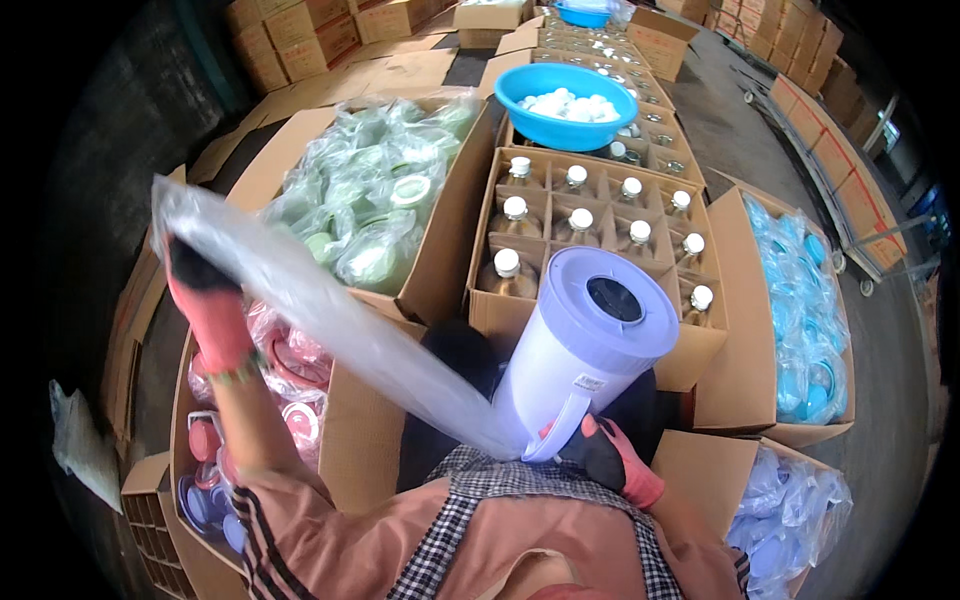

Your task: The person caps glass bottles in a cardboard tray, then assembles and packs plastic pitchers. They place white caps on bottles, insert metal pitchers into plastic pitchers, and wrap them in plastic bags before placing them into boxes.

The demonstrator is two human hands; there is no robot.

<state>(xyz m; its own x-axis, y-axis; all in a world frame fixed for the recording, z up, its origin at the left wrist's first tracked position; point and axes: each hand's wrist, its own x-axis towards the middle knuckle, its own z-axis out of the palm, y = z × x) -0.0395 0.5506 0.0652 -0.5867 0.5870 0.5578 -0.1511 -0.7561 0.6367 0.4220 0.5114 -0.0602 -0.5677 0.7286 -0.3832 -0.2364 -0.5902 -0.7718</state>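
Observation:
A lavender pitcher (pixel 545 340) with a round lid and a dark opening in its top is tilted in front of my apron. My right hand (pixel 615 460), in a pink and black work glove, is closed around its handle. Raised to the left, my left hand (pixel 208 300) wears a matching glove and grips one end of a long clear plastic bag (pixel 340 330). The bag stretches down across to the pitcher's lower end; whether it goes around the base I cannot tell.
Ahead stands a divided carton (pixel 600 165) of white-capped glass bottles, below a blue basin (pixel 520 110) of white caps. Open boxes hold bagged green lids (pixel 400 190), pink pieces (pixel 300 420), blue pieces (pixel 815 390) and lavender pieces (pixel 765 560). A cart (pixel 840 180) stands at right.

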